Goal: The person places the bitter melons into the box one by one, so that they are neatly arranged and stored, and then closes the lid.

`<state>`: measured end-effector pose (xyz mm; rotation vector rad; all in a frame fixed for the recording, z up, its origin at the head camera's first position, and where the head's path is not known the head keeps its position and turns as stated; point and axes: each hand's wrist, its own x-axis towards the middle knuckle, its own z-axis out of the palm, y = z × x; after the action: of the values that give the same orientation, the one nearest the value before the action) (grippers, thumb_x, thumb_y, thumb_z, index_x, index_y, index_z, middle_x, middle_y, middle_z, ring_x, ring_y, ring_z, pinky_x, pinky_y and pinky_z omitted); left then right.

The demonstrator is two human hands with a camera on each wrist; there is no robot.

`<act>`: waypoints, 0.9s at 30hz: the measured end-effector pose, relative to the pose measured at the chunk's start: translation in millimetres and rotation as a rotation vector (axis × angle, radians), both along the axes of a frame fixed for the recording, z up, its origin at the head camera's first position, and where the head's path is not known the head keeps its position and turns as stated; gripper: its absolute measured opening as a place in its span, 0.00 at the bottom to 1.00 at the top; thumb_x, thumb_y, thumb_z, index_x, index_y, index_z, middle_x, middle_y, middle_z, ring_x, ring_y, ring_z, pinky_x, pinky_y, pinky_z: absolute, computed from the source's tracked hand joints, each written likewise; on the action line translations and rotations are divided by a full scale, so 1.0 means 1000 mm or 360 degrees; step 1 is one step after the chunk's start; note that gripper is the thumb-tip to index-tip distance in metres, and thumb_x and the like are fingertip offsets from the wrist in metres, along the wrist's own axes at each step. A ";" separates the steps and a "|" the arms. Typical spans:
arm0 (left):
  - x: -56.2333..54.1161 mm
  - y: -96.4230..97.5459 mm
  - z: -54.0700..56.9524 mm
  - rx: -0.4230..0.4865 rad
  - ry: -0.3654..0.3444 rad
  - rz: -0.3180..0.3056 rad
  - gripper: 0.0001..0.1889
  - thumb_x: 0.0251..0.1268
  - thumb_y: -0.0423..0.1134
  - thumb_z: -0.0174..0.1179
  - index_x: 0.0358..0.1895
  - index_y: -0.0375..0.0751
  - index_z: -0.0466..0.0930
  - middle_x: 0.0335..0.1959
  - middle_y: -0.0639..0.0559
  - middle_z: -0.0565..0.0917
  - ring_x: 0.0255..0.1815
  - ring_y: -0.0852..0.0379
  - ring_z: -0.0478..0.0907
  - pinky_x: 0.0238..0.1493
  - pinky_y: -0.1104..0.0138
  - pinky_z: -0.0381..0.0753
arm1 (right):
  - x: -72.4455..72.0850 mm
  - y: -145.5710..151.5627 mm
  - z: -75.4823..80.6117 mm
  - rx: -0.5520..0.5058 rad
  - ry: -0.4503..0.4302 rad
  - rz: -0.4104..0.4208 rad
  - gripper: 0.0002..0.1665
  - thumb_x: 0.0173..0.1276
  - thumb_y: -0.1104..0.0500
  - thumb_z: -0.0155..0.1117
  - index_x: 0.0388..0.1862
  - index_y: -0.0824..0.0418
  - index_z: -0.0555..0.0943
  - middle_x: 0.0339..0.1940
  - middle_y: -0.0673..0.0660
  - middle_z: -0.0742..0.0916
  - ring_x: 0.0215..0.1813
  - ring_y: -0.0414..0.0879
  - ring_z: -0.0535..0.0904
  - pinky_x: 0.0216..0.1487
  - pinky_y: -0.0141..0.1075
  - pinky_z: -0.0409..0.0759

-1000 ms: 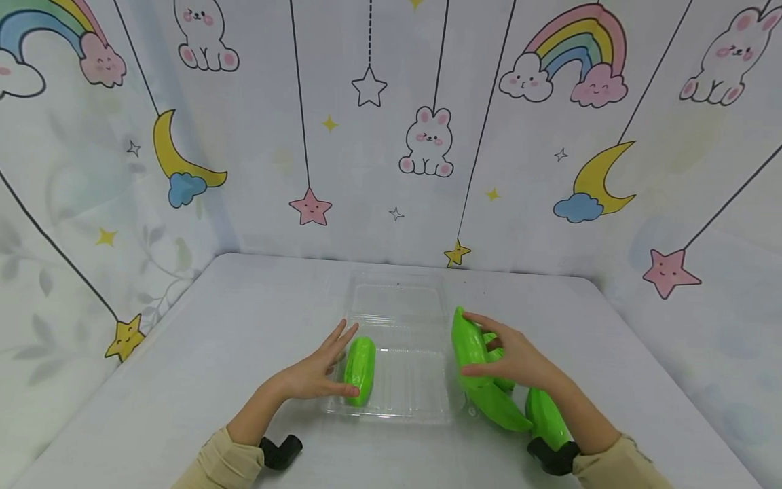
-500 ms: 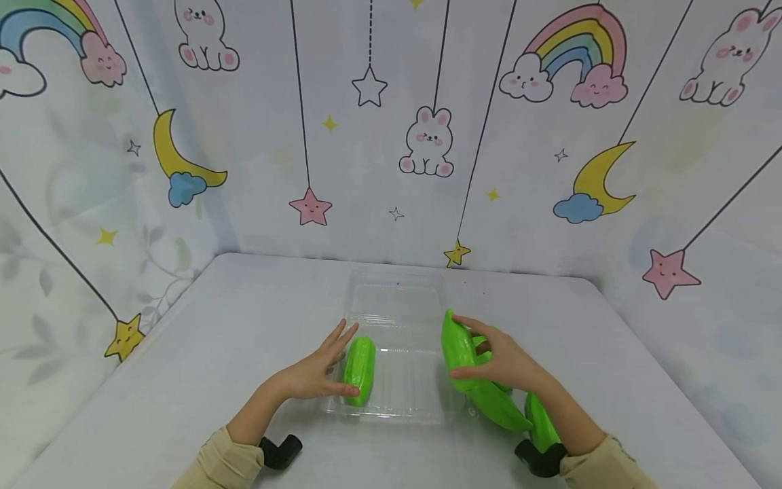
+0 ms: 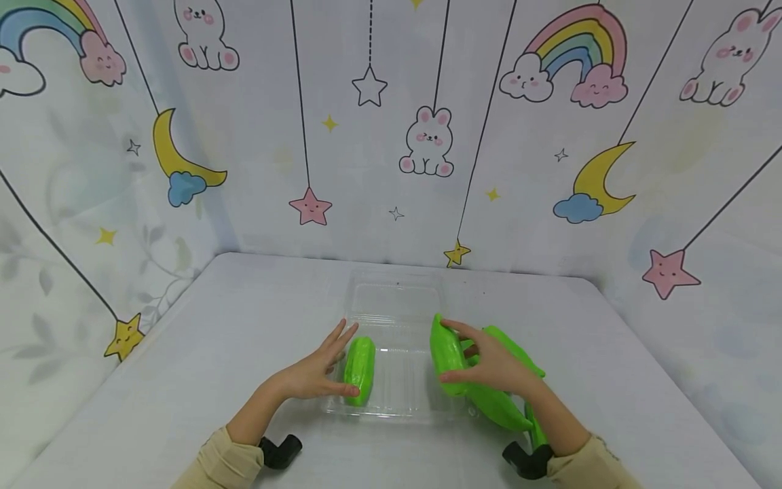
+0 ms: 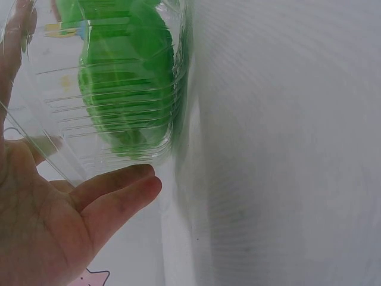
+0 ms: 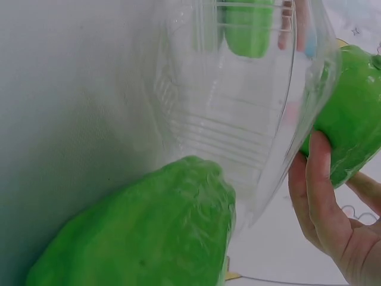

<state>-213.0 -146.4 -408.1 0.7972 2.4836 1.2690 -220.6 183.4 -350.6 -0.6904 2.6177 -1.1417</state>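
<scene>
A clear plastic clamshell box (image 3: 406, 397) lies with its lid (image 3: 397, 299) folded back. Inside its left part rests a bright green, long gourd-like vegetable (image 3: 360, 370). My left hand (image 3: 311, 373) is at the box's left side, fingers spread and fairly straight around the wall, thumb over the rim near that vegetable. With thumb and fingers, my right hand (image 3: 497, 367) grips another green gourd-like vegetable (image 5: 351, 113) at the box's right wall; in the right wrist view it appears beyond the clear wall. Its skin looks glossy; the exact kind is unclear.
More green vegetables lie right of the box: one near its front corner (image 3: 497, 411), one behind the right hand (image 3: 516, 350), one partly under the right forearm (image 3: 537, 428). Black wrist-worn pieces (image 3: 281, 451) stick out at both wrists. A patterned cloth (image 3: 379, 163) encloses the white table (image 3: 275, 292).
My right hand has moved left with its green vegetable, from beside the pile to the box's right edge, uncovering another vegetable behind. My left hand has stayed in place.
</scene>
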 end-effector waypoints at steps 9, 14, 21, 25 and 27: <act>0.001 0.000 0.000 -0.0015 -0.0010 0.0007 0.56 0.50 0.51 0.68 0.73 0.52 0.32 0.71 0.40 0.26 0.65 0.28 0.52 0.57 0.46 0.66 | 0.000 -0.009 -0.009 -0.0011 0.0008 0.0030 0.53 0.46 0.47 0.75 0.70 0.53 0.61 0.58 0.63 0.73 0.45 0.50 0.76 0.35 0.37 0.78; 0.001 0.000 0.000 0.0001 -0.0013 0.0010 0.56 0.50 0.50 0.68 0.73 0.52 0.32 0.71 0.40 0.25 0.65 0.28 0.52 0.57 0.46 0.66 | -0.002 -0.012 -0.014 -0.0018 0.0038 0.0047 0.53 0.46 0.46 0.75 0.70 0.53 0.61 0.59 0.61 0.73 0.45 0.49 0.76 0.37 0.38 0.77; 0.001 0.000 -0.002 0.0001 -0.0010 0.0009 0.56 0.50 0.50 0.68 0.73 0.53 0.32 0.71 0.40 0.26 0.64 0.28 0.53 0.57 0.46 0.66 | -0.001 -0.018 -0.017 -0.0002 0.0029 0.0016 0.53 0.45 0.45 0.75 0.69 0.52 0.61 0.58 0.62 0.73 0.45 0.49 0.78 0.36 0.38 0.78; 0.000 0.000 -0.001 0.0000 -0.0004 0.0002 0.56 0.50 0.50 0.68 0.73 0.53 0.32 0.71 0.40 0.26 0.64 0.27 0.53 0.57 0.46 0.66 | -0.002 -0.022 -0.019 0.0004 0.0013 0.0002 0.53 0.45 0.45 0.75 0.69 0.51 0.61 0.58 0.62 0.73 0.46 0.49 0.77 0.35 0.37 0.78; 0.000 0.000 -0.001 -0.0003 -0.0006 0.0003 0.56 0.50 0.50 0.68 0.73 0.53 0.32 0.71 0.40 0.26 0.64 0.27 0.53 0.57 0.46 0.66 | -0.002 -0.023 -0.020 0.0003 0.0011 0.0007 0.53 0.45 0.45 0.75 0.69 0.52 0.61 0.58 0.62 0.73 0.46 0.50 0.77 0.35 0.36 0.78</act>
<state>-213.3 -146.5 -409.3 0.7915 2.4830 1.2671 -222.8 160.0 -370.2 -0.7010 2.6215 -1.1375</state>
